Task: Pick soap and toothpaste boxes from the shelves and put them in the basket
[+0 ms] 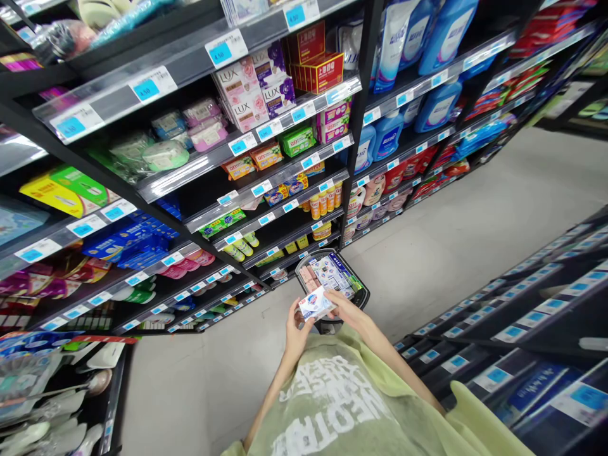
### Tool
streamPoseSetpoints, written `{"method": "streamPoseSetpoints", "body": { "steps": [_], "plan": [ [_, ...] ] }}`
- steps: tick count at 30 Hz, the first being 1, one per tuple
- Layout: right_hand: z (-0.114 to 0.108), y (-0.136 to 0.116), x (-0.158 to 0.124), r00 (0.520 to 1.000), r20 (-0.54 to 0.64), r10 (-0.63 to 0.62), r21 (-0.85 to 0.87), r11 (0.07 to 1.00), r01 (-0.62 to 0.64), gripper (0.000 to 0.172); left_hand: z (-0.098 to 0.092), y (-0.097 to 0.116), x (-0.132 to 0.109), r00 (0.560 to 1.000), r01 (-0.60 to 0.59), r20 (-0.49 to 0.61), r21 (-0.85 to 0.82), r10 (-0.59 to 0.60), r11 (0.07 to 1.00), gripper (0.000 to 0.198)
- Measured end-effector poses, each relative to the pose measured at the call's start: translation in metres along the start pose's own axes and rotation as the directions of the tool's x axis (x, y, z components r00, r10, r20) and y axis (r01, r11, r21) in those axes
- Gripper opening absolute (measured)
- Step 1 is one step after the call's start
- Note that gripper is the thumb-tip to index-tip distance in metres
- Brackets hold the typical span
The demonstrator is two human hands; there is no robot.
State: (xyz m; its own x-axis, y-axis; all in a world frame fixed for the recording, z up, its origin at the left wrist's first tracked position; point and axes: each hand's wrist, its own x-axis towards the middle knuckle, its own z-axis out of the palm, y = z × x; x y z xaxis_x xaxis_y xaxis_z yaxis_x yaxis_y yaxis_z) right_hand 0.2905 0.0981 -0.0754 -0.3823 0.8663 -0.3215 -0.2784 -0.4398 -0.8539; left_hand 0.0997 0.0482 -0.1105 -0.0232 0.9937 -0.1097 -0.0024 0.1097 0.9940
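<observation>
A small white soap box [315, 304] with a blue and red logo is held level in front of my shirt. My left hand [295, 326] grips its left end, thumb and fingers bent around it. At its right end, the fingers of my right hand [344, 308] close on the edge. Just beyond and partly behind the box stands a black basket [365, 295] on the floor side of the shelves. Inside it lie white-and-blue boxes [332, 272] and pink packs [310, 277].
Tall shelves [204, 221] line the left, with LUX soap boxes [244, 95], red-and-gold boxes [324, 73] and blue detergent bottles [387, 136]. A grey floor aisle [456, 209] runs to the upper right. Dark shelving [475, 342] borders the right; ladles and spatulas [52, 392] hang lower left.
</observation>
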Motion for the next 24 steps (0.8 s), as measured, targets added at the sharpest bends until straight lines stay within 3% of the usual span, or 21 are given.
{"method": "streamPoseSetpoints", "body": {
  "steps": [2, 6, 14, 21, 24],
  "plan": [
    [-0.001, 0.001, -0.002, 0.997, 0.083, -0.01, 0.055, 0.998, 0.005, 0.061, 0.0, 0.003, -0.001, 1.0, 0.0, 0.014, -0.039, 0.0, 0.999, 0.068],
    [0.0, 0.005, -0.001, 0.985, 0.149, -0.082, 0.055, 0.996, 0.075, 0.093, -0.001, 0.006, -0.002, 1.0, -0.005, 0.01, -0.026, 0.006, 1.0, 0.061],
    [-0.005, 0.015, 0.008, 0.976, 0.13, -0.176, -0.111, 0.975, 0.19, 0.078, -0.006, 0.002, -0.002, 0.986, 0.139, 0.102, -0.061, -0.132, 0.988, 0.065],
    [-0.004, 0.015, 0.007, 0.979, 0.115, -0.166, -0.279, 0.941, 0.192, 0.079, 0.002, -0.005, 0.003, 0.939, 0.343, 0.077, -0.314, -0.336, 0.885, 0.08],
    [0.0, 0.01, 0.005, 0.973, 0.064, -0.221, -0.457, 0.861, 0.226, 0.077, 0.005, 0.001, 0.003, 0.914, 0.387, 0.061, -0.419, -0.4, 0.821, 0.074]
  ]
}}
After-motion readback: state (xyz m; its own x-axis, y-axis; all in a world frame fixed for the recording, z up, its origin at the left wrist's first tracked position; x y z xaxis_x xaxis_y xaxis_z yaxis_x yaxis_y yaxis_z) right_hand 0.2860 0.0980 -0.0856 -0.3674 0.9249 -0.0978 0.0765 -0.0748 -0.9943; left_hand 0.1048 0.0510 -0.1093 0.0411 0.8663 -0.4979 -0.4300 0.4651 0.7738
